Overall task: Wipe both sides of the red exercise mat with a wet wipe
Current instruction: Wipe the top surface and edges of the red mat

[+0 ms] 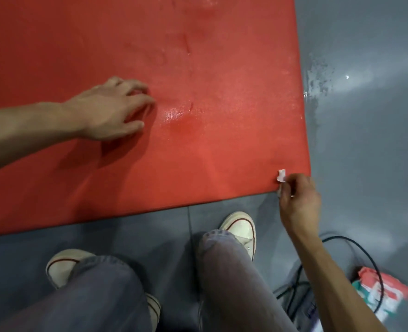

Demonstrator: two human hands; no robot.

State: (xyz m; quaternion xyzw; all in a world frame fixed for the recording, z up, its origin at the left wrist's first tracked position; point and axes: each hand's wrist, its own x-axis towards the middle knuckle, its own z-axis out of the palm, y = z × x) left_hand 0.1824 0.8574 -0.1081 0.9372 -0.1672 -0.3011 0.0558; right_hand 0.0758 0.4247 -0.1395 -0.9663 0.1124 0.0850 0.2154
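The red exercise mat [150, 56] lay flat on the grey floor [365, 140], stretching away from the person and off to their left, its long run heading up and out of view, its near edge crossing just ahead of the toes. And there was the near right corner, right under the right hand [298, 202], which pinched a small, crumpled wet wipe [281, 176], fingers curled tight round it, with the wipe touching the mat at the corner's edge. Well away to that hand's left, the left hand [111, 111] rested on the mat with fingers spread and fairly straight, pressing down and gripping nothing, seemingly holding the sheet steady. Between the two hands sat a glossy wet patch [174, 113], so this face looked largely wiped already, by my read. The right hand was plainly the nearer one to the corner, and the unwiped ground, if any, lay to its left along the near edge; a flip for the other side would likely start from that corner too. Behind the right forearm, a pack of wipes [380, 293] sat on the floor with a black cable [356, 243] looped over it, and two pale sneakers [241, 226] and grey trouser legs [231, 279] filled the foreground.
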